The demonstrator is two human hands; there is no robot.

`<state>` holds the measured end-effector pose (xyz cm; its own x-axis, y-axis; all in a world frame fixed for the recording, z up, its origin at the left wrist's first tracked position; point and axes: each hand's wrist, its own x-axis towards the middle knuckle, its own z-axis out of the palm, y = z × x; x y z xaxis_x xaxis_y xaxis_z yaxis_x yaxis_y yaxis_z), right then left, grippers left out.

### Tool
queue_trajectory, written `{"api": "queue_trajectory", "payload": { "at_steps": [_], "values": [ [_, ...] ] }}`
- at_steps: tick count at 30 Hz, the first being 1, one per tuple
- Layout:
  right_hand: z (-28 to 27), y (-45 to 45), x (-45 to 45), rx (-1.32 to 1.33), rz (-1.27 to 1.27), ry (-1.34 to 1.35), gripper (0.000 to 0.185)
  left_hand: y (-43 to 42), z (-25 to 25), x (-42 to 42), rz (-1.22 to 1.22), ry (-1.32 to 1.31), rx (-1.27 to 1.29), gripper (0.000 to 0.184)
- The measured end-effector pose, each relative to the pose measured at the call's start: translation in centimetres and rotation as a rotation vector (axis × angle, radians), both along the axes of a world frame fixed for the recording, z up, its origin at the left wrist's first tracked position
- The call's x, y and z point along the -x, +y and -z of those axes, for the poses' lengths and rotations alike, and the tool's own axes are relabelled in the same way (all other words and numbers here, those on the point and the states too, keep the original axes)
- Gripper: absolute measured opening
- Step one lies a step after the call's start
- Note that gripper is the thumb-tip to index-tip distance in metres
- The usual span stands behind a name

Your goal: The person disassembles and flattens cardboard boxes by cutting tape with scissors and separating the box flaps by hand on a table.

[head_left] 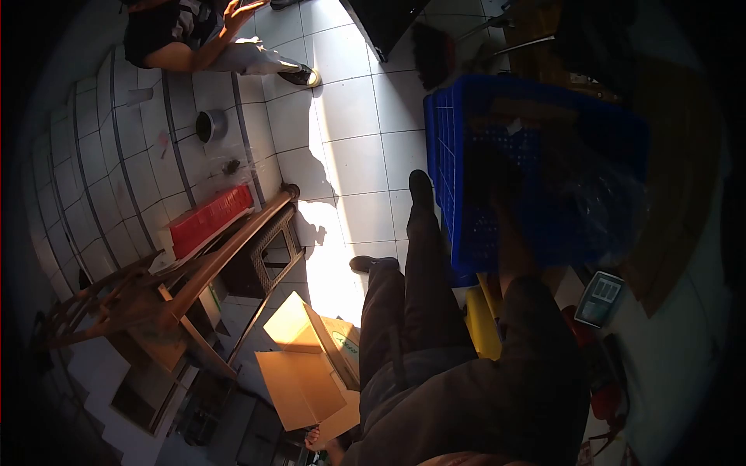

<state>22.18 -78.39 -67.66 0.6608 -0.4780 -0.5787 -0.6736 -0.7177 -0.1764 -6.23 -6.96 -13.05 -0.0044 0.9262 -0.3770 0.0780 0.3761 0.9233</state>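
At the far left, wooden furniture [183, 311] with a curved frame stands by the white tiled steps, and a red box [210, 221] lies on the tiles just beyond its rail. Farther up the steps, a round container [210, 126] shows its dark open mouth. Another person [194, 46] is at the upper left, in a dark top and grey trousers, one dark shoe on the floor beside the sunlit strip.

Next comes the cardboard box [307, 388], open with its flaps spread, just left of my legs. My left hand [314, 439] is at its lower edge, fingers curled in and closed on the cardboard. My dark shoes [420, 186] rest on the floor tiles [350, 155], one ahead of the other.

To the right, my right arm reaches down into the blue crate [458, 194] — my right hand [493, 167] is inside it, in deep shadow, and I cannot tell whether it is open or holding something. Clear plastic [614, 210] lies toward the crate's right side. Something yellow [483, 326] shows below the crate, and a dark box with a white label [600, 298] sits near its lower right corner. Farthest right, a brown sheet [672, 186] stretches alongside — its material is too dim to tell.
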Motion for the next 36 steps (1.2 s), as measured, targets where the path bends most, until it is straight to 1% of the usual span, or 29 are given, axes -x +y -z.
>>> {"api": "queue_trajectory", "payload": {
  "at_steps": [1, 2, 4, 6, 8, 10, 11, 12, 13, 14, 15, 16, 17, 18, 19, 20, 21, 23, 24, 25, 26, 27, 28, 30, 31, 33, 34, 35, 36],
  "values": [
    [-1.3, -1.0, -1.2, -0.028, -0.08, -0.038, 0.044, 0.6, 0.3, 0.3, 0.004, -0.018, 0.008, 0.04],
    [-3.1, -2.5, -2.3, -0.009, -0.079, -0.048, 0.044, 1.3, 0.8, 0.4, 0.014, -0.04, 0.027, 0.04],
    [-6.9, -6.7, -2.7, -0.01, -0.359, -0.178, 0.042, 2.8, 2.2, 0.7, 0.038, -0.089, 0.064, 0.04],
    [-16.9, -11.0, -4.6, -0.239, 0.016, -0.323, 0.039, 4.7, 3.4, 1.2, 0.063, -0.149, 0.093, 0.04],
    [-25.5, -13.6, -5.4, -0.436, 0.343, -0.525, 0.038, 7.2, 4.9, 1.3, 0.1, -0.228, 0.123, 0.041],
    [-37.1, -15.1, -6.1, -0.204, 0.199, -0.639, 0.037, 9.6, 7.2, 0.9, 0.144, -0.31, 0.152, 0.041],
    [-44.2, -14.4, -6.6, -0.191, 0.259, -0.746, 0.037, 10.9, 7.9, 1.0, 0.191, -0.325, 0.142, 0.041],
    [-49.5, -13.3, -7.0, -0.181, 0.316, -0.858, 0.037, 11.4, 9.4, 0.4, 0.236, -0.346, 0.132, 0.042],
    [-50.6, -13.0, -7.2, -0.175, 0.287, -0.879, 0.037, 11.2, 10.7, 0.2, 0.214, -0.37, 0.144, 0.042],
    [-50.6, -13.2, -7.0, -0.142, 0.367, -1.201, 0.039, 10.5, 10.7, -1.0, 0.208, -0.394, 0.137, 0.041],
    [-50.3, -13.6, -6.6, -0.076, 0.391, -1.511, 0.042, 10.2, 10.4, -2.9, 0.211, -0.414, 0.128, 0.041],
    [-48.9, -13.6, -6.1, 0.075, 0.421, -1.594, 0.044, 10.4, 10.7, -4.3, 0.202, -0.428, 0.142, 0.041],
    [-47.6, -14.1, -5.5, 0.269, 0.445, -1.478, 0.046, 10.5, 11.0, -4.9, 0.213, -0.421, 0.1, 0.041],
    [-46.8, -16.0, -4.8, 0.46, 0.405, -1.228, 0.049, 10.0, 10.8, -4.4, 0.215, -0.404, 0.062, 0.04],
    [-46.9, -18.6, -5.5, 0.621, 0.298, -1.01, 0.053, 9.7, 10.6, -3.7, 0.186, -0.408, 0.076, 0.04],
    [-48.5, -21.8, -7.2, 0.713, 0.168, -0.941, 0.057, 9.8, 10.4, -4.5, 0.201, -0.49, 0.084, 0.04],
    [-50.2, -24.9, -8.9, 0.786, 0.046, -0.959, 0.061, 10.0, 10.2, -4.8, 0.216, -0.56, 0.09, 0.039],
    [-61.1, -22.9, -10.2, 0.443, 0.159, -1.167, 0.055, 10.1, 11.0, -4.6, 0.16, -0.564, 0.108, 0.039],
    [-62.9, -22.1, -10.7, 0.422, 0.17, -1.146, 0.051, 10.8, 10.9, -4.1, 0.135, -0.551, 0.124, 0.038],
    [-62.7, -21.9, -10.9, 0.5, 0.142, -0.972, 0.048, 12.1, 10.9, -3.3, 0.137, -0.536, 0.137, 0.038],
    [-62.7, -21.8, -11.0, 0.555, 0.042, -0.726, 0.045, 12.6, 11.5, -3.1, 0.164, -0.574, 0.13, 0.038],
    [-63.9, -21.7, -10.5, 0.543, -0.039, -0.609, 0.042, 11.7, 12.6, -2.9, 0.179, -0.62, 0.124, 0.038],
    [-66.0, -21.9, -10.2, 0.461, -0.058, -0.631, 0.039, 9.6, 9.9, -4.6, 0.11, -0.634, 0.152, 0.039],
    [-71.8, -23.1, -9.3, 0.181, 0.039, -0.965, 0.033, 11.1, 12.0, -3.4, 0.121, -0.636, 0.123, 0.04],
    [-74.1, -23.6, -8.8, 0.105, 0.075, -1.132, 0.029, 11.7, 12.4, -2.9, 0.129, -0.639, 0.08, 0.04],
    [-74.6, -22.9, -7.6, 0.439, 0.183, -1.304, 0.03, 11.9, 12.5, -2.7, 0.147, -0.642, 0.07, 0.04],
    [-74.8, -23.1, -6.4, 0.789, 0.288, -1.448, 0.03, 12.6, 12.9, -2.2, 0.174, -0.679, 0.069, 0.04],
    [-74.7, -23.1, -5.8, 0.8, 0.292, -1.45, 0.03, 12.9, 13.7, -2.0, 0.193, -0.721, 0.071, 0.04],
    [-74.2, -23.0, -5.9, 0.699, 0.124, -1.044, 0.029, 12.6, 13.7, -2.2, 0.143, -0.678, 0.07, 0.04]
  ]
}}
